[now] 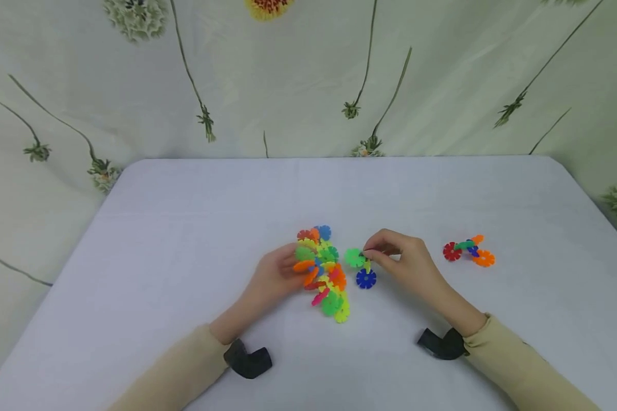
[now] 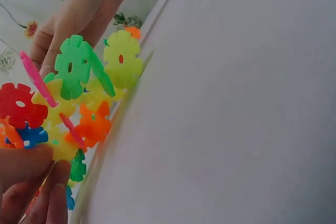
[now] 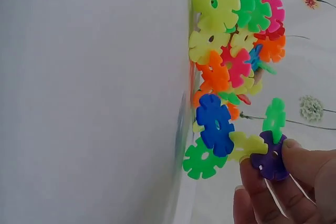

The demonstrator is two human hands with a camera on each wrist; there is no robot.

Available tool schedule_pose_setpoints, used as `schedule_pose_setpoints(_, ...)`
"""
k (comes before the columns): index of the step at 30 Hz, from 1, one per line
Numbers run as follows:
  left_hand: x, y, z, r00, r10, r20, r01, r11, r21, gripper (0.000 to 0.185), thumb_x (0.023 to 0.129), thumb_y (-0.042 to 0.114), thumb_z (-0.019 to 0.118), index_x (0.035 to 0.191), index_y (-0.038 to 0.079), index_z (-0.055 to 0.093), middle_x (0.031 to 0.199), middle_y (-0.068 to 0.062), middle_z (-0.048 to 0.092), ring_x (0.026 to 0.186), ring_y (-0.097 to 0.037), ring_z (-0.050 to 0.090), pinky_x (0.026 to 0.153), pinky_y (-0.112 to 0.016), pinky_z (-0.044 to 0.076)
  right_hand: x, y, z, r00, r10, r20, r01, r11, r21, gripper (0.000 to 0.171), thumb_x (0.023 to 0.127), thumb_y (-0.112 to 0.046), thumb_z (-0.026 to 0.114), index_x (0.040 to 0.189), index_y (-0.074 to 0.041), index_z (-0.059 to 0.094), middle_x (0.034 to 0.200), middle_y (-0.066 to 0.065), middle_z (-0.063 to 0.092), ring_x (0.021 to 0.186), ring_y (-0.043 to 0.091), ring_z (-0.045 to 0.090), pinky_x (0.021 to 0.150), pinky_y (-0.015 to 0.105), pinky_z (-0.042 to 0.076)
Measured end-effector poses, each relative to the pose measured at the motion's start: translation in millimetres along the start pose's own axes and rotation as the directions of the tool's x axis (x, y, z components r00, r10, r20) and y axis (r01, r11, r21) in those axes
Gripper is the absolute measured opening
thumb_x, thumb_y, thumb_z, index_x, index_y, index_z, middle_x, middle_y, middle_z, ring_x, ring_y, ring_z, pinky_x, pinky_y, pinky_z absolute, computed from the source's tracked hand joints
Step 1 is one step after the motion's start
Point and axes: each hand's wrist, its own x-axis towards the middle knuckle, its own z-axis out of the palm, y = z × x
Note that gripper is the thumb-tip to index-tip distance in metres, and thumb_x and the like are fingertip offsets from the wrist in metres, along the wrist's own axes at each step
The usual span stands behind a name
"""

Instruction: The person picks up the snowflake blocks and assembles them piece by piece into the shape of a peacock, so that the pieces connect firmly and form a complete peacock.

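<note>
My left hand [image 1: 273,278] grips a long cluster of interlocking flower-shaped plastic discs [image 1: 320,268] in red, orange, yellow, green, blue and pink. In the left wrist view its thumb and fingers pinch a yellow disc near the cluster's lower part. My right hand [image 1: 408,260] holds a smaller joined piece to the right of the cluster. The right wrist view shows the thumb and fingers pinching that piece's purple disc [image 3: 271,156]. A yellow disc [image 3: 242,146], a small green disc [image 3: 274,117], a blue disc [image 3: 215,125] and a larger green disc [image 3: 203,159] go with it.
Another small group of joined discs [image 1: 468,250], red, green, blue and orange, lies on the white-covered table [image 1: 195,194] to the right. Black curved pieces [image 1: 248,359] sit at both wrists. A flower-printed cloth [image 1: 298,80] hangs behind the table's far edge.
</note>
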Motion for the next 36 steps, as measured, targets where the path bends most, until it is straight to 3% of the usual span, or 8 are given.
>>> schedule_pose_setpoints(5,4.5,9.7,4.8,0.994,0.065,-0.083,-0.052,0.988,0.146,0.035,0.081,-0.001,0.07,0.112,0.008,0.058,0.1,-0.007,0.067,0.089,-0.022,0.065,0.075,-0.032,0.053,0.9,-3.9,4.4,0.999,-0.03,0.025,0.03,0.999,-0.018,0.013,0.078,-0.001,0.074,0.086,-0.01,0.068,0.081,-0.008,0.065,0.073,0.008,0.06,0.066,0.029,0.052)
schedule_pose_setpoints(8,9.7,15.6,6.2,0.991,0.105,-0.087,-0.087,0.976,0.198,0.034,0.08,0.002,0.072,0.107,0.011,0.054,0.091,-0.005,0.069,0.083,-0.018,0.066,0.075,-0.031,0.053,0.1,-5.6,4.4,0.999,-0.047,0.024,0.048,0.998,-0.042,0.014,0.077,-0.001,0.075,0.086,-0.01,0.069,0.081,-0.008,0.065,0.073,0.008,0.06,0.065,0.03,0.052)
schedule_pose_setpoints(11,15.5,19.7,8.0,0.988,0.141,-0.055,-0.128,0.972,0.195,0.035,0.081,0.002,0.072,0.108,0.011,0.051,0.092,-0.006,0.069,0.082,-0.018,0.066,0.076,-0.031,0.053,-0.5,-6.4,3.6,0.998,-0.059,0.014,0.06,0.996,-0.068,0.014,0.077,-0.001,0.075,0.086,-0.01,0.069,0.081,-0.008,0.065,0.073,0.007,0.06,0.063,0.029,0.052)
schedule_pose_setpoints(17,21.2,19.0,12.6,0.989,0.149,-0.017,-0.142,0.968,0.208,0.043,0.08,-0.002,0.071,0.113,0.014,0.048,0.105,-0.008,0.066,0.087,-0.019,0.065,0.075,-0.029,0.053,0.1,-6.0,1.6,0.996,-0.089,0.014,0.09,0.992,-0.093,0.015,0.076,-0.001,0.075,0.085,-0.01,0.069,0.081,-0.008,0.065,0.073,0.006,0.059,0.063,0.025,0.051)
schedule_pose_setpoints(22,23.4,18.9,16.3,0.982,0.187,-0.035,-0.172,0.951,0.256,0.046,0.079,-0.002,0.07,0.115,0.016,0.046,0.099,-0.006,0.067,0.084,-0.018,0.066,0.074,-0.028,0.053,0.1,-4.9,-0.9,0.996,-0.087,0.007,0.087,0.992,-0.088,0.014,0.076,0.0,0.075,0.086,-0.01,0.069,0.081,-0.008,0.065,0.073,0.006,0.06,0.063,0.026,0.051)
schedule_pose_setpoints(26,21.2,23.3,14.7,0.986,0.16,-0.043,-0.145,0.959,0.243,0.047,0.08,-0.002,0.07,0.115,0.018,0.046,0.093,-0.003,0.068,0.083,-0.016,0.066,0.073,-0.027,0.053,-0.4,-4.0,-3.0,0.996,-0.084,-0.033,0.08,0.992,-0.1,0.016,0.075,0.001,0.076,0.085,-0.01,0.069,0.081,-0.008,0.065,0.072,0.006,0.06,0.062,0.026,0.051)
schedule_pose_setpoints(30,17.7,27.2,11.5,0.991,0.134,-0.006,-0.129,0.967,0.22,0.049,0.08,-0.002,0.07,0.117,0.017,0.044,0.091,-0.003,0.068,0.081,-0.014,0.066,0.072,-0.026,0.053,-0.5,-5.0,-2.9,0.996,-0.091,-0.016,0.088,0.991,-0.1,0.016,0.075,0.0,0.076,0.084,-0.01,0.069,0.08,-0.008,0.065,0.072,0.006,0.06,0.062,0.025,0.051)
schedule_pose_setpoints(36,16.3,29.3,10.1,0.984,0.175,0.044,-0.181,0.957,0.229,0.05,0.081,0.0,0.071,0.118,0.015,0.041,0.087,-0.002,0.068,0.077,-0.01,0.065,0.071,-0.024,0.052,-4.1,-9.5,0.2,0.995,-0.092,0.026,0.094,0.988,-0.119,0.015,0.076,-0.002,0.076,0.085,-0.011,0.069,0.081,-0.009,0.064,0.074,0.007,0.059,0.064,0.024,0.051)
